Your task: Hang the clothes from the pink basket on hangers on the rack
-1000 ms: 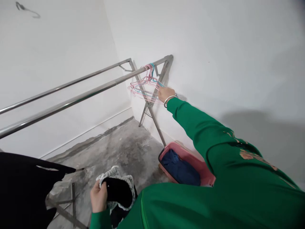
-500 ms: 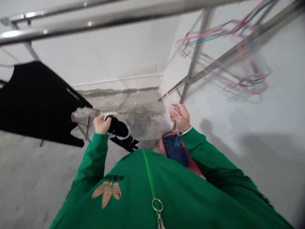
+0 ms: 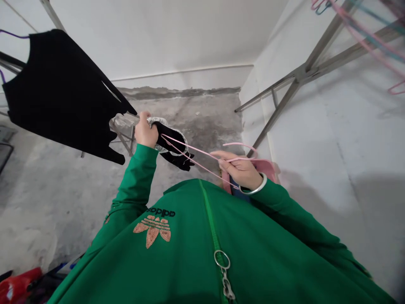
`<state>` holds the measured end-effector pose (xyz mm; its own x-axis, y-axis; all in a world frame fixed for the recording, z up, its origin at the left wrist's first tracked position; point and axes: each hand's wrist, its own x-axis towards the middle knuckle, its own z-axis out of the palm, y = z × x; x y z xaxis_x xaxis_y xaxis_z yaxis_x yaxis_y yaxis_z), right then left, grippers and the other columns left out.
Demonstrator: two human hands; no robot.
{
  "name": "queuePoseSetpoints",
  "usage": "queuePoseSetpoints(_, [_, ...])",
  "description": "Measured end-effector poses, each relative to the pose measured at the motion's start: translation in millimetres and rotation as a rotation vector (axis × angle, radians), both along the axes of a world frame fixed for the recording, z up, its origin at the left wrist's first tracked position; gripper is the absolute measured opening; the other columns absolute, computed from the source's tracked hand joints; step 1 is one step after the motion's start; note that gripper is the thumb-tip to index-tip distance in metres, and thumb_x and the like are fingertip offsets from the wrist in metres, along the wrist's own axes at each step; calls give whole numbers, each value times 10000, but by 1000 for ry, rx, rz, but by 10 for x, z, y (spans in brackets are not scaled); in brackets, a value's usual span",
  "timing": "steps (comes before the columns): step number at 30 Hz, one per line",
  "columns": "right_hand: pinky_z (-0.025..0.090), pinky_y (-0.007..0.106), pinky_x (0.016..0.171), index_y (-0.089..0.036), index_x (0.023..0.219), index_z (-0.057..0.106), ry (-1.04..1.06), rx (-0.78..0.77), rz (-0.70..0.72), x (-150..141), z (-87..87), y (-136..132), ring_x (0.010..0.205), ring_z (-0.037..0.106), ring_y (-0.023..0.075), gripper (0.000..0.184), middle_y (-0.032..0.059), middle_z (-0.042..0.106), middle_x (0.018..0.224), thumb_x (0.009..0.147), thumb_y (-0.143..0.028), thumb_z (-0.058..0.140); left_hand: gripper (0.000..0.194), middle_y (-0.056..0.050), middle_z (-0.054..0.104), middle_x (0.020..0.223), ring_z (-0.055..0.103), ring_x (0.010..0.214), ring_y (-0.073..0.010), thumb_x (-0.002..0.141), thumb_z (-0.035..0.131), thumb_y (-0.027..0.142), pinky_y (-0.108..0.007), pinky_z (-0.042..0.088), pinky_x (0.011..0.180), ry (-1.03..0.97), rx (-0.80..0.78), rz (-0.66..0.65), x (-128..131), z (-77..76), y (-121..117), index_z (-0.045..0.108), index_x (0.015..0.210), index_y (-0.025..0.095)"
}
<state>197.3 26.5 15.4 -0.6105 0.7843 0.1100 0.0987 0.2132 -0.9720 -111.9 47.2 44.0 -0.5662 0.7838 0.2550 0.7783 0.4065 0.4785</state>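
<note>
Both hands are busy: left hand (image 3: 146,131) pinching a lace-trimmed black garment (image 3: 169,131) just left of centre, right hand (image 3: 242,171) gripping a pink hanger (image 3: 202,152) right of centre. A second ago the right was up at the bunch of hangers (image 3: 373,38); now one's down here overlapping the garment, so I'd say they're finally paired up, touching or not I can't tell. Stained grey floor (image 3: 211,114) below, pink basket (image 3: 268,169) lower right, black top (image 3: 63,97) upper left, white walls (image 3: 196,38).

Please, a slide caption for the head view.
Left hand holding a white-trimmed black garment, right hand holding a pink clothes hanger.
</note>
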Motion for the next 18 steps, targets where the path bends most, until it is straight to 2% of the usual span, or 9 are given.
queuePoseSetpoints(4, [461,284,616,-186,1076,674,-43,97,23,-315,-124,115,673,564,151,337,23,569,661,903,-374,453,389,-67,633,862,637,892,-241,731,491,32,-348,463,772,72,-78,-157,211,-76,-29,550,1090,171])
queuePoseSetpoints(7, [482,290,716,-149,1063,672,-24,144,-13,-592,-296,255,779,605,159,359,41,621,738,897,-356,430,410,-115,634,1049,615,1008,-253,739,475,33,-354,469,830,139,-140,-353,533,-176,-94,541,1121,166])
queuePoseSetpoints(9, [482,289,725,-129,1027,675,11,141,-66,-690,-395,345,785,608,158,378,46,632,749,895,-375,419,407,-137,606,1119,598,1038,-258,767,460,59,-353,475,835,179,-199,-457,738,-225,-156,527,1156,159])
queuePoseSetpoints(11, [481,285,708,-123,981,678,47,140,-96,-684,-444,422,767,605,155,391,48,636,751,896,-402,418,374,-165,582,1122,579,1054,-278,794,443,81,-376,471,846,220,-250,-483,857,-229,-211,532,1153,139])
queuePoseSetpoints(13, [481,283,702,-133,945,678,58,183,-97,-597,-431,493,758,597,149,385,52,642,776,901,-417,423,317,-189,553,1134,531,1119,-320,801,448,91,-438,439,897,274,-241,-450,870,-189,-238,559,1095,136])
queuePoseSetpoints(16, [484,284,708,-158,926,673,17,296,-40,-429,-325,625,746,584,140,378,51,640,802,914,-441,422,209,-184,527,1181,430,1228,-376,794,498,122,-545,342,978,341,-182,-415,755,-102,-226,581,981,169])
queuePoseSetpoints(18, [488,298,736,-166,932,662,-41,371,-34,-351,-238,731,761,580,142,399,54,633,827,921,-477,411,171,-167,556,1136,460,1199,-372,793,512,150,-549,334,977,339,-229,-444,665,-66,-199,577,949,176])
